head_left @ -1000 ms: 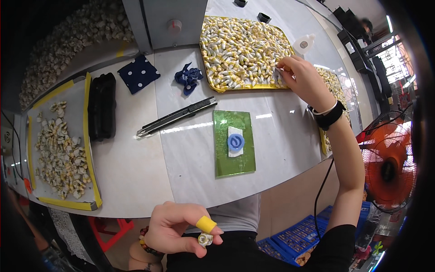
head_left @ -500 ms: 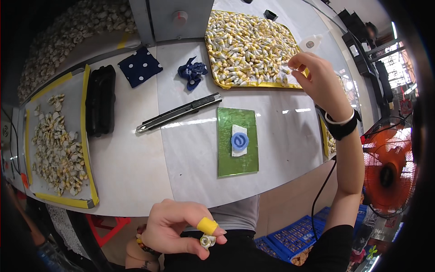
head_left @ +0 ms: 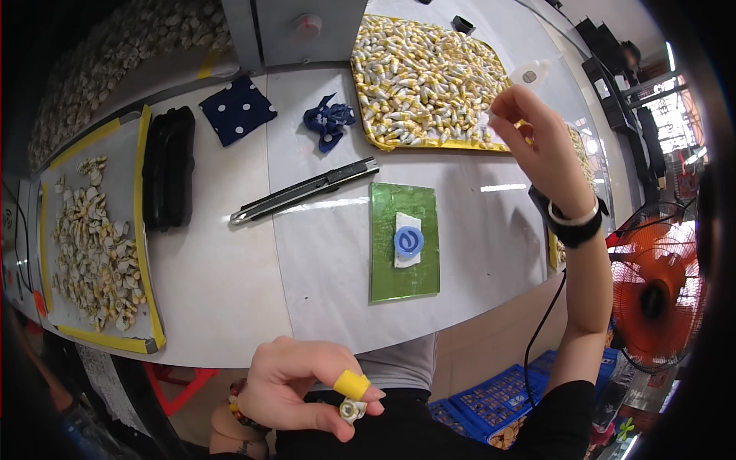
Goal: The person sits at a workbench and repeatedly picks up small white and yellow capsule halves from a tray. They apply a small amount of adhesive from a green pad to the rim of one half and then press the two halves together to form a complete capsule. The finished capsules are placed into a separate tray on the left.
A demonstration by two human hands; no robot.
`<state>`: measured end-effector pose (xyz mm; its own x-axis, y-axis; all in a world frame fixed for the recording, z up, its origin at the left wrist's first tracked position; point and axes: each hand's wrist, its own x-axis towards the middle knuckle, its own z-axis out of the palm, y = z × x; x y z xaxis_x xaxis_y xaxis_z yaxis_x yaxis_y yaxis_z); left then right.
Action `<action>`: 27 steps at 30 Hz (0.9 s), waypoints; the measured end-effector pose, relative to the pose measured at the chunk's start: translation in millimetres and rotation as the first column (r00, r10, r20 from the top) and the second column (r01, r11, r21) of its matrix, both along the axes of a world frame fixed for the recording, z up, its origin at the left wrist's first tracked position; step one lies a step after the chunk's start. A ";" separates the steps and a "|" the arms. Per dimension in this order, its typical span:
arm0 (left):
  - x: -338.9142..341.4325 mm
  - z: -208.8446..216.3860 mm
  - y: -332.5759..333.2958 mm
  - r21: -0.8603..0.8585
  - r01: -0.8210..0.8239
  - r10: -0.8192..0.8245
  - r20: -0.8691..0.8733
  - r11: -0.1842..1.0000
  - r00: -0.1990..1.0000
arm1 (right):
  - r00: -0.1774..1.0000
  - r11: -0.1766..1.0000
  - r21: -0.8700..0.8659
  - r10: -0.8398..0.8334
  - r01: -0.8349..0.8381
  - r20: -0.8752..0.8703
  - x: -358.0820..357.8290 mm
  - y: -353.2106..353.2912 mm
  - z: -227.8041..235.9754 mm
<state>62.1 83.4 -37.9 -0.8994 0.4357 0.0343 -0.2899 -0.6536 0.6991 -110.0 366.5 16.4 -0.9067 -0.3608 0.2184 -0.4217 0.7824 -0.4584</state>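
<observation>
My left hand (head_left: 303,383) is at the table's near edge, thumb and forefinger closed on a small white-and-yellow piece (head_left: 352,412) with a round hollow facing up. Yellow tape (head_left: 352,384) wraps that forefinger. Over the near right corner of a yellow-rimmed tray (head_left: 429,145), my right hand (head_left: 539,142) has its thumb and forefinger pinched together. A tiny pale bit shows at those fingertips, too small to name. Several small white-and-yellow pieces (head_left: 422,77) fill this tray. A white squeeze bottle (head_left: 529,73) lies just beyond my right hand.
A green glass plate (head_left: 405,287) bears a blue disc (head_left: 409,241) on a white pad. Left of it lie a utility knife (head_left: 305,192), a dotted cloth (head_left: 238,111), a crumpled cloth (head_left: 330,121), a black tray (head_left: 169,169) and another tray (head_left: 156,307) of pieces. An orange fan (head_left: 655,287) stands right.
My right hand stays by the tray's corner, its fingertips slightly farther right and more bunched. My left hand keeps its hold on the small piece. The whole view has shifted slightly.
</observation>
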 end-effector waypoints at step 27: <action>9.0 -13.9 -3.1 0.267 0.081 -0.170 0.330 0.960 0.928 | 0.797 0.760 0.317 0.603 -0.568 -0.017 62.7 -50.2 -4.9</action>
